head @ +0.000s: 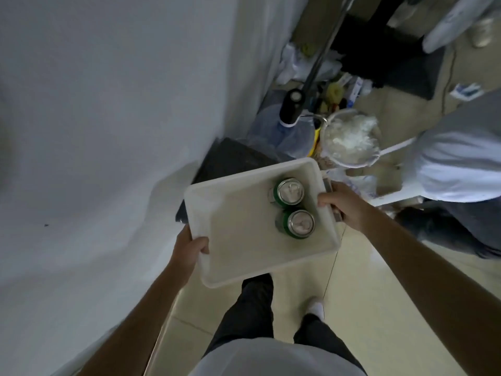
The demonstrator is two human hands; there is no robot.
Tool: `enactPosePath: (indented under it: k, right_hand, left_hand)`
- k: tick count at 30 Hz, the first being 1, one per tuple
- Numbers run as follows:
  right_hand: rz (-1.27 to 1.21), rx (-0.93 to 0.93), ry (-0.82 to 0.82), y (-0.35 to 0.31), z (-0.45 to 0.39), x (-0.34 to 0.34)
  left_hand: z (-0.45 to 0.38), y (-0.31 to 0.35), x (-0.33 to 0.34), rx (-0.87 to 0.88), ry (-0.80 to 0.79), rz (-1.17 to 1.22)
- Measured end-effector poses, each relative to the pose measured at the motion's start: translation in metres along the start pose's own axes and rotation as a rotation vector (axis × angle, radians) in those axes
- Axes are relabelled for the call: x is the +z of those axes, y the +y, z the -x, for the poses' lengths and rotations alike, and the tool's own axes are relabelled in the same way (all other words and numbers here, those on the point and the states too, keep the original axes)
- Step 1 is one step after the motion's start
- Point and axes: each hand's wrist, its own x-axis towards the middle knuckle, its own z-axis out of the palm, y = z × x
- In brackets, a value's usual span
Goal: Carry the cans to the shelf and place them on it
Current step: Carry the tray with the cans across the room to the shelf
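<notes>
I hold a white plastic tray (235,234) level in front of me above the tiled floor. Two green cans stand upright in its right half: the far can (290,191) and the near can (299,223), close together with silver tops up. My left hand (189,246) grips the tray's near-left rim with the thumb over the edge. My right hand (343,206) grips the right rim beside the cans. No shelf is recognisable in view.
A white wall (108,131) runs close along my left. Ahead stand a dark bin (235,158), a blue water jug with a black pump (284,128), and a mesh basket of white bags (349,139). Another person (458,164) is on the right.
</notes>
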Motion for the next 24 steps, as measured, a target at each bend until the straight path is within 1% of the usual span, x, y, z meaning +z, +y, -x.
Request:
enactPosePath:
  k: [3,7,9,11,17,19,22,24]
  right_hand:
    - [-0.105,-0.013,-0.016,0.018,0.038,-0.021]
    - [-0.375,-0.031,-0.113,0.052,0.093,-0.047]
    - [-0.465,-0.090,-0.118,0.078,0.120,-0.058]
    - [-0.502,-0.149,-0.093,0.106,0.145,-0.066]
    - [-0.495,-0.259,0.088,0.189,0.235,-0.070]
    - [-0.503,-0.285,0.184,0.221,0.260,-0.068]
    - [-0.587,-0.320,0.340,0.269,0.306,-0.066]
    - [-0.654,-0.378,0.434,0.301,0.339,-0.065]
  left_hand:
    - [0.018,0.010,0.009,0.005,-0.076,-0.031]
    - [0.050,0.017,0.024,0.018,-0.184,-0.031]
    - [0.071,0.017,0.033,0.037,-0.212,-0.052]
    - [0.090,0.013,0.041,0.061,-0.236,-0.087]
    - [0.148,-0.008,0.081,0.127,-0.343,-0.233]
    - [0.168,-0.015,0.099,0.171,-0.396,-0.288]
    - [0.206,-0.023,0.130,0.267,-0.461,-0.371]
    - [0.234,-0.028,0.152,0.311,-0.507,-0.401]
